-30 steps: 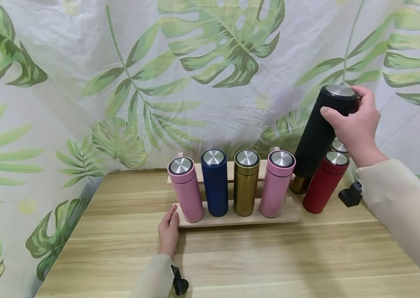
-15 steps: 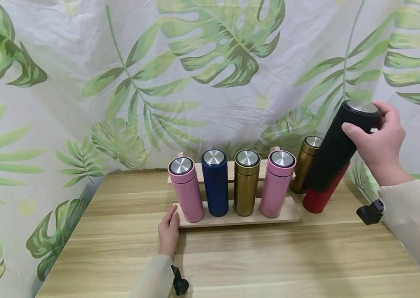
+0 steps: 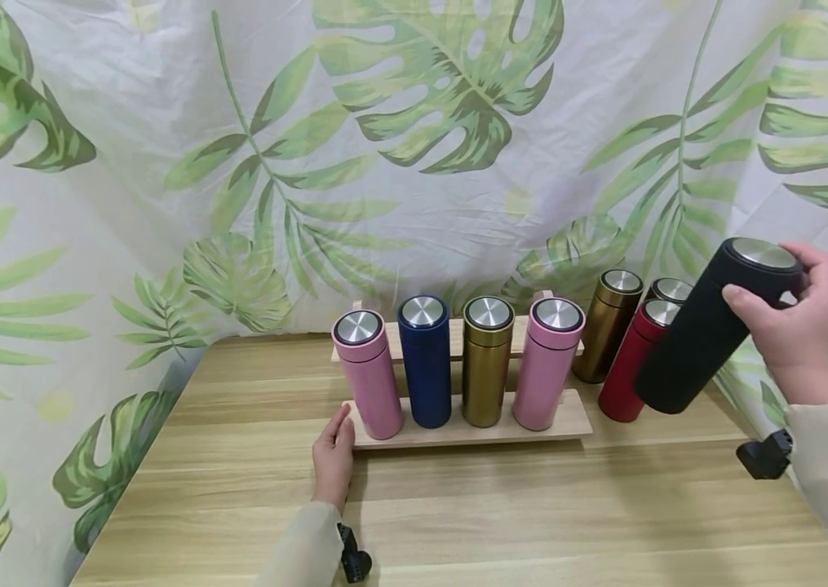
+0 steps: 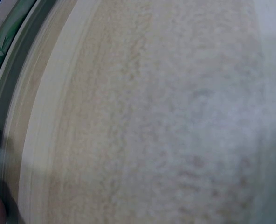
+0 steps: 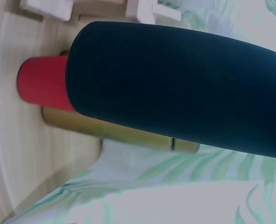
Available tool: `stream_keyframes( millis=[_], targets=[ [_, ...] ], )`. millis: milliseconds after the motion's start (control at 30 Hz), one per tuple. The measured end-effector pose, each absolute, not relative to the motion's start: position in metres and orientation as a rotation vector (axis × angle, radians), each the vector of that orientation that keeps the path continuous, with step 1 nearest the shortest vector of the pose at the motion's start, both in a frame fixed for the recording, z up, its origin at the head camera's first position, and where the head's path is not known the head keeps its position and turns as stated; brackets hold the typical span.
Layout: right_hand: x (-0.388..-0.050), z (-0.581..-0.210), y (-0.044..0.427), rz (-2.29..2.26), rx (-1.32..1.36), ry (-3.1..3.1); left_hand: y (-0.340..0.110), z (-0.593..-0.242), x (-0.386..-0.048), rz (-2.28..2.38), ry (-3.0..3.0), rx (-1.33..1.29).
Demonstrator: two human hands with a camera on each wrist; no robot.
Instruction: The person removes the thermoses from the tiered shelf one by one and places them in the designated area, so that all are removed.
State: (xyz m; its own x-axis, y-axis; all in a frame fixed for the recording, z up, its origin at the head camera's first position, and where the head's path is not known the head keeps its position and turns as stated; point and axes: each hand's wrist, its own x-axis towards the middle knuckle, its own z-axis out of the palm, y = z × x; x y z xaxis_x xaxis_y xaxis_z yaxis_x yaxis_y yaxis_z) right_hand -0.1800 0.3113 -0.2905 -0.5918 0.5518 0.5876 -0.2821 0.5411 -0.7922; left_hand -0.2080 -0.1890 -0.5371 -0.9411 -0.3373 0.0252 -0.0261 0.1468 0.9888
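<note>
Presently, right hand (image 3: 806, 322) grips black flask (image 3: 710, 334) near lid (image 3: 762, 252); flask tilted, raised above table (image 3: 531, 505) at three o'clock from wooden rack (image 3: 570, 420), near red flask (image 3: 622, 383). Left hand (image 3: 333, 452), relaxed, touches rack at nine-o'clock end. Rack, nine toward three o'clock: pink flask (image 3: 373, 391), blue flask (image 3: 428, 375), gold flask (image 3: 485, 379), second pink flask (image 3: 544, 379).

The black bottle (image 3: 710, 336) has a silver top (image 3: 763, 253), the white cloth (image 3: 443, 236) green leaves (image 3: 307, 136).

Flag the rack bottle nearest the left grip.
Pink bottle, leftmost on the rack, beside the left grip; the blue bottle, gold bottle and second pink bottle stand farther right.
</note>
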Motion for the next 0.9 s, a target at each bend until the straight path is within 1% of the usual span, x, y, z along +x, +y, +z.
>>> stream_keyframes(
  millis=[167,400,900],
  targets=[
    [-0.174,-0.304,0.326,1.094,-0.244,-1.888,-0.190,-0.540,-0.209,-1.860,-2.193,0.369],
    [-0.171,-0.319,0.341,1.002,-0.347,-1.982,-0.189,-0.540,-0.210,-1.852,-2.197,0.374],
    [-0.188,-0.351,0.339,1.083,-0.573,-2.030,-0.191,-0.540,-0.209,-1.839,-2.189,0.355]
  ],
)
